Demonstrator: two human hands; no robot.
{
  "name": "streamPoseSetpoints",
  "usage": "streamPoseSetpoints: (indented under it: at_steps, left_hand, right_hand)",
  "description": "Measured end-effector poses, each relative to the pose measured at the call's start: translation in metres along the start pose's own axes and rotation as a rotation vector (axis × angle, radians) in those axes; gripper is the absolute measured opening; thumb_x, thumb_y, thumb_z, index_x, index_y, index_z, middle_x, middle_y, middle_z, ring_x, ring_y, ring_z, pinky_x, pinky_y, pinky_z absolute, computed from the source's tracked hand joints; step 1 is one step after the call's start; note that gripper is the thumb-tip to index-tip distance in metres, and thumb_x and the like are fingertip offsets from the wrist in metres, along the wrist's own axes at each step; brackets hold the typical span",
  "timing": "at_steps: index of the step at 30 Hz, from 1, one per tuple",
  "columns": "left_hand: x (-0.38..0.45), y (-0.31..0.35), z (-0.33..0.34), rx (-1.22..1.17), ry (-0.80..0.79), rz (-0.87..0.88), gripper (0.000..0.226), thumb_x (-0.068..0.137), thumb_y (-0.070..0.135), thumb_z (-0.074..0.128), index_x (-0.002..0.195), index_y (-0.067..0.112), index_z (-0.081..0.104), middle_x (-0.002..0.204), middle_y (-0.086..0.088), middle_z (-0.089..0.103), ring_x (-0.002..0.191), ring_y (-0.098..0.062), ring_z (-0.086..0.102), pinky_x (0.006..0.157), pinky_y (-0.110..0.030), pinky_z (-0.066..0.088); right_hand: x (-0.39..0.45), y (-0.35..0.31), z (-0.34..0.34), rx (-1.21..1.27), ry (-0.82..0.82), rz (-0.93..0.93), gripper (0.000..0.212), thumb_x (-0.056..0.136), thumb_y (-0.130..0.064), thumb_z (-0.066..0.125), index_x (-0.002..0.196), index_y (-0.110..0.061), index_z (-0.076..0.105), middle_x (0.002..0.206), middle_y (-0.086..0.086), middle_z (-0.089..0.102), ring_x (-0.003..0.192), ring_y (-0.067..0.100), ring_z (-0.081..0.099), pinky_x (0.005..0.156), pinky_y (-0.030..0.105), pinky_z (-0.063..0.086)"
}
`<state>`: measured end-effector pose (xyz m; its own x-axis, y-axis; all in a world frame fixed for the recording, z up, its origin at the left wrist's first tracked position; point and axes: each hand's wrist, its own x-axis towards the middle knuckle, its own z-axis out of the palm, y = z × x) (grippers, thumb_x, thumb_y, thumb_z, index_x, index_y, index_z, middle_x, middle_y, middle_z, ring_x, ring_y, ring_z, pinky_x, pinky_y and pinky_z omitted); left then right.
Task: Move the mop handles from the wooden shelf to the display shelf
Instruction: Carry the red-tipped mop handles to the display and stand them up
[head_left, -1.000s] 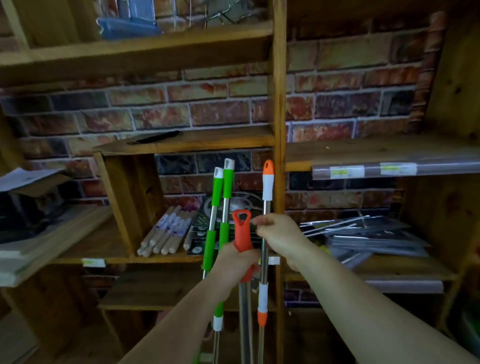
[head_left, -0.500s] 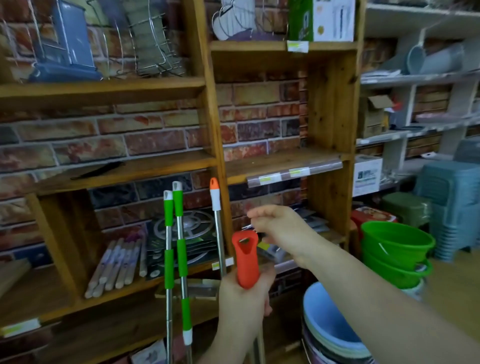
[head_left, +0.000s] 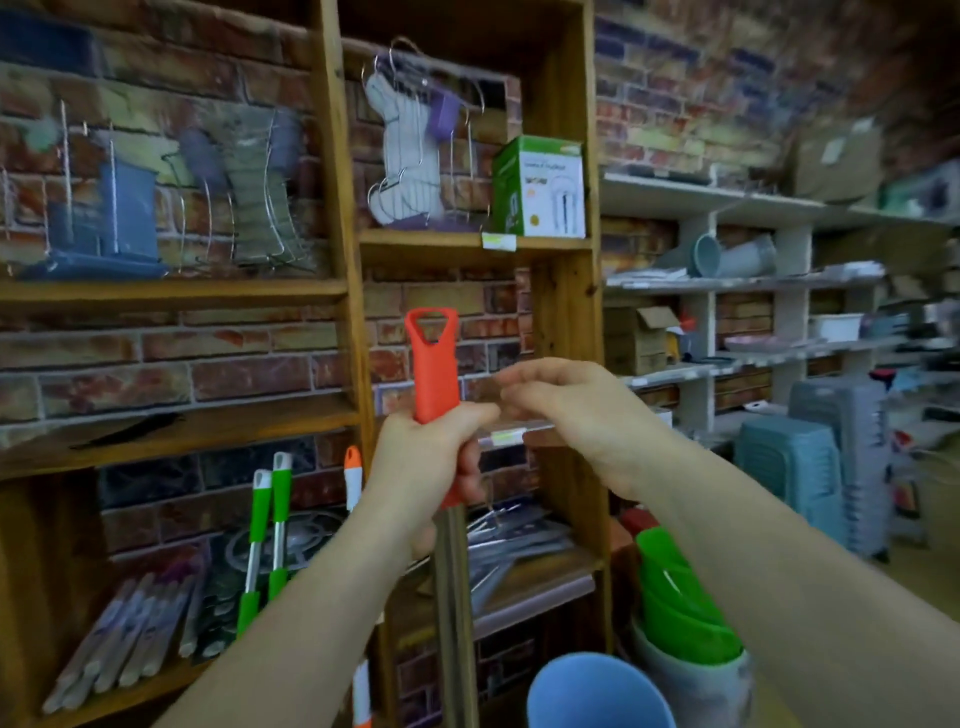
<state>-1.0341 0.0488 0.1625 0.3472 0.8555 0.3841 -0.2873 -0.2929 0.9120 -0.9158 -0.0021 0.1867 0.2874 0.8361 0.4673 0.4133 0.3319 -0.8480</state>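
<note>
My left hand (head_left: 431, 457) grips a mop handle with a red grip (head_left: 431, 364) and a steel shaft, held upright in front of the wooden shelf (head_left: 340, 260). To its right my right hand (head_left: 576, 410) hovers with fingers loosely curled and holds nothing. Two green mop handles (head_left: 267, 525) and an orange-and-white mop handle (head_left: 353, 473) lean against the wooden shelf at lower left. Farther off on the right stands a white display shelf (head_left: 727, 283).
Stacked green buckets (head_left: 680, 613) and a blue basin (head_left: 597, 691) sit on the floor at lower right. Grey-blue stacked stools (head_left: 810, 457) stand before the white shelf. Wire racks, a green box (head_left: 540, 187) and packs of sticks (head_left: 130, 634) fill the wooden shelf.
My right hand has let go of the orange-and-white handle, which stays leaning on the shelf. My left hand has lifted the red-grip handle higher, and my view has swung up and right.
</note>
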Motion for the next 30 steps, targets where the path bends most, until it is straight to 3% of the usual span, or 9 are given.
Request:
streamPoseSetpoints:
  at_steps: [4, 9, 12, 15, 18, 21, 26, 30]
  left_hand:
    - [0.0, 0.021, 0.024, -0.026, -0.047, -0.004, 0.023, 0.081, 0.015, 0.064, 0.065, 0.011, 0.049, 0.035, 0.005, 0.04, 0.028, -0.01, 0.034, 0.035, -0.019, 0.035]
    - [0.0, 0.056, 0.067, -0.073, -0.142, 0.033, 0.026, 0.082, 0.017, 0.063, 0.061, 0.014, 0.048, 0.035, 0.006, 0.039, 0.027, -0.009, 0.034, 0.036, -0.019, 0.036]
    - [-0.004, 0.072, 0.096, -0.09, -0.218, 0.06, 0.029, 0.082, 0.018, 0.062, 0.058, 0.016, 0.047, 0.035, 0.006, 0.04, 0.028, -0.008, 0.035, 0.037, -0.018, 0.037]
    - [-0.012, 0.081, 0.127, -0.105, -0.286, 0.067, 0.031, 0.082, 0.018, 0.062, 0.056, 0.016, 0.046, 0.035, 0.006, 0.038, 0.028, -0.008, 0.033, 0.036, -0.017, 0.036]
    - [-0.022, 0.083, 0.155, -0.132, -0.359, 0.061, 0.03, 0.082, 0.016, 0.062, 0.057, 0.015, 0.046, 0.037, 0.005, 0.038, 0.029, -0.009, 0.033, 0.036, -0.018, 0.036]
    - [-0.036, 0.08, 0.179, -0.165, -0.467, 0.049, 0.028, 0.083, 0.016, 0.062, 0.059, 0.015, 0.046, 0.037, 0.005, 0.038, 0.029, -0.008, 0.033, 0.037, -0.018, 0.037]
    - [-0.056, 0.057, 0.214, -0.201, -0.679, -0.023, 0.029, 0.084, 0.014, 0.061, 0.059, 0.014, 0.046, 0.036, 0.004, 0.04, 0.029, -0.009, 0.036, 0.038, -0.02, 0.039]
    - [-0.059, 0.041, 0.237, -0.182, -0.802, -0.071, 0.021, 0.084, 0.014, 0.063, 0.067, 0.012, 0.05, 0.039, 0.003, 0.044, 0.034, -0.01, 0.041, 0.043, -0.024, 0.044]
  right_hand:
    - [-0.027, -0.007, -0.029, -0.082, -0.012, 0.005, 0.012, 0.091, -0.017, 0.053, 0.096, -0.026, 0.061, 0.096, -0.005, 0.064, 0.094, 0.01, 0.058, 0.078, 0.023, 0.047]
    - [-0.06, 0.005, -0.05, -0.154, -0.155, 0.14, 0.02, 0.089, -0.018, 0.057, 0.107, -0.024, 0.061, 0.104, 0.0, 0.065, 0.094, 0.012, 0.059, 0.081, 0.025, 0.049]
    - [-0.072, 0.006, -0.061, -0.074, -0.27, 0.16, 0.03, 0.085, -0.003, 0.054, 0.107, -0.023, 0.059, 0.099, 0.001, 0.066, 0.095, 0.016, 0.061, 0.092, 0.034, 0.048]
    - [-0.081, -0.002, -0.082, 0.116, -0.338, 0.159, 0.032, 0.077, 0.004, 0.056, 0.1, -0.017, 0.061, 0.094, 0.003, 0.065, 0.091, 0.018, 0.062, 0.089, 0.035, 0.05]
    - [-0.091, -0.006, -0.106, 0.145, -0.283, 0.139, 0.018, 0.079, -0.002, 0.063, 0.092, -0.014, 0.062, 0.086, 0.001, 0.067, 0.09, 0.018, 0.064, 0.089, 0.036, 0.05]
    - [-0.106, -0.004, -0.124, 0.258, -0.219, 0.192, 0.004, 0.085, -0.006, 0.06, 0.084, -0.01, 0.059, 0.071, 0.004, 0.065, 0.069, 0.016, 0.064, 0.072, 0.031, 0.055]
    - [-0.135, 0.013, -0.142, 0.242, -0.078, 0.259, 0.025, 0.086, -0.006, 0.058, 0.062, -0.011, 0.054, 0.049, 0.0, 0.051, 0.045, 0.012, 0.05, 0.052, 0.022, 0.047]
    - [-0.15, 0.03, -0.155, 0.212, 0.123, 0.317, 0.035, 0.084, -0.006, 0.061, 0.051, -0.014, 0.05, 0.042, 0.001, 0.044, 0.04, 0.015, 0.041, 0.045, 0.022, 0.039]
